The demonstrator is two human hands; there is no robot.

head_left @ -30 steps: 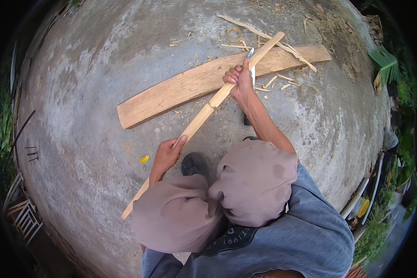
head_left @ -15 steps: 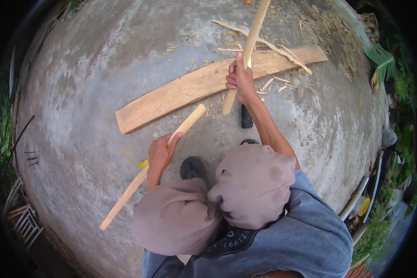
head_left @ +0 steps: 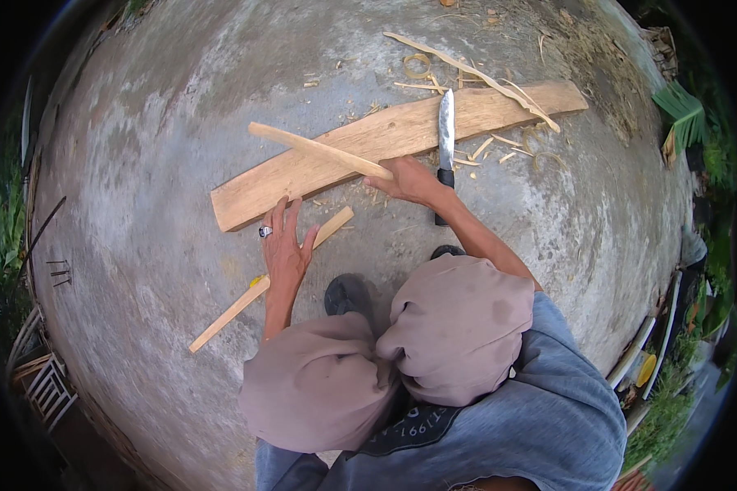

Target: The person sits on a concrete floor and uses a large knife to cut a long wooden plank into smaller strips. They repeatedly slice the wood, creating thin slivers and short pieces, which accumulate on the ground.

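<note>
My right hand (head_left: 413, 179) is closed round one end of a pale wooden stick (head_left: 315, 149), which points to the left above a long thick plank (head_left: 262, 190) lying on the ground. My left hand (head_left: 285, 252) holds nothing, its fingers stretched toward the plank's near edge and a ring on one finger. Under that hand a second wooden stick (head_left: 229, 315) slants across the concrete; the hand covers its middle. A knife (head_left: 446, 131) with a black handle lies across the plank, blade pointing away, just beyond my right forearm.
Wood shavings (head_left: 483, 148) litter the ground around the plank. A long curled wooden strip (head_left: 483, 75) rests over the plank's far right part, near a yellowish ring (head_left: 417, 65). My knees (head_left: 458, 327) are bent close below the hands, above dark footwear (head_left: 348, 296). Green plants (head_left: 684, 114) border the right.
My right hand has come nearer and swung its stick from upright to pointing left, uncovering the knife. My left hand has let go of the other stick, now lower, and moved toward the plank.
</note>
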